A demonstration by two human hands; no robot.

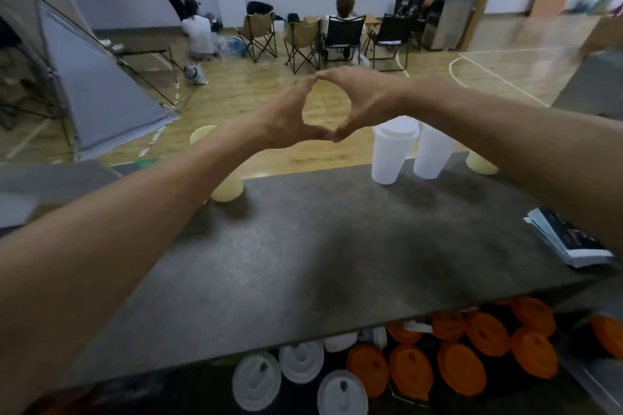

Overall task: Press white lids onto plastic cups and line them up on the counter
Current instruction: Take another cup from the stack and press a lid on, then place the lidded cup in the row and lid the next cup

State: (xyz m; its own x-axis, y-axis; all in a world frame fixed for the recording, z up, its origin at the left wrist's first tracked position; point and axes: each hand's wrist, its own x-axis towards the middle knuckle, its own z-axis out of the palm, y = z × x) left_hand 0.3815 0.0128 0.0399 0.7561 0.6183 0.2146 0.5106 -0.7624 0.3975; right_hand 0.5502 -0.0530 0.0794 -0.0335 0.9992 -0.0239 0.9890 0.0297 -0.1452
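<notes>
My left hand and my right hand are raised above the far edge of the grey counter. Their index fingertips and thumb tips touch, forming a ring, and nothing shows inside it but the floor. Two white translucent cups stand side by side at the counter's far right; the nearer one has a white lid on it. Pale yellow cups stand at the far left and far right, partly behind my forearms. Loose white lids lie on a shelf below the counter.
Several orange lids sit beside the white ones under the counter. A stack of booklets lies at the counter's right edge. Beyond the counter are a grey tent, folding chairs and two seated people.
</notes>
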